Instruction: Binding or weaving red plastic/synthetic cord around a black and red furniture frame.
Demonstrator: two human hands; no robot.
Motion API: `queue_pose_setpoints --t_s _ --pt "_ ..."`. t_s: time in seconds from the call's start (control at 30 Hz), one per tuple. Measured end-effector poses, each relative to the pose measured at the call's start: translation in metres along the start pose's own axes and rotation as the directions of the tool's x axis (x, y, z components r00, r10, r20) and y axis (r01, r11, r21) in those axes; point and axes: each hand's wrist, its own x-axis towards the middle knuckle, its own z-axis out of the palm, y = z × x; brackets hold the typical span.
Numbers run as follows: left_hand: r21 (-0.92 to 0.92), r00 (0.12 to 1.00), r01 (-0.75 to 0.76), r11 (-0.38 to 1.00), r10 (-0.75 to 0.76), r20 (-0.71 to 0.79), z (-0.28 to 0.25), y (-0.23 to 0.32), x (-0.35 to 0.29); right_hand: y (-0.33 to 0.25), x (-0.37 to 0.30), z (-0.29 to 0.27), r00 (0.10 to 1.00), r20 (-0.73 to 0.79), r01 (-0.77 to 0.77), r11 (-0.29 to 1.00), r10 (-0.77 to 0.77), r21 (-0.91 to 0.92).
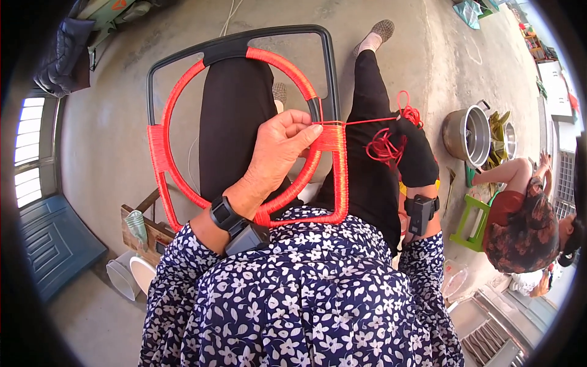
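Observation:
A black square frame with a round ring inside it (341,183) rests across my thighs. Red cord is wound tightly over its lower part and most of the ring, while the top bar and upper sides are bare black. My left hand (278,147) is bare, its thumb and fingers pinching the frame's right side where the windings join ring and outer bar. In a black glove, my right hand (417,153) is closed on the red cord (386,147), which hangs in loose loops about its fingers. One strand runs taut from there to the frame.
At the right stands a large metal pot (465,137). Beyond it another person (526,226) sits near a green stool (471,223). A wooden bench (143,235) and a pale bucket (122,275) are at my left, close to a blue door panel (61,244).

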Motion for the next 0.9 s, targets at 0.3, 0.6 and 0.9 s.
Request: queue_pose_setpoints --t_s 0.3,0.6,0.9 --pt "0.074 0.998 0.069 0.995 -0.069 0.001 0.001 0.001 -0.001 0.005 -0.023 0.042 0.907 0.384 0.212 0.975 -0.173 -0.062" --pt "-0.118 0.999 0.047 0.992 -0.045 0.017 0.001 -0.004 0.004 0.011 0.013 -0.067 0.975 0.109 0.185 0.980 -0.192 0.068" --pt "-0.111 0.995 0.092 0.990 -0.094 -0.014 -0.001 -0.003 0.004 0.009 0.038 -0.311 0.921 -0.266 0.335 0.928 -0.285 0.162"
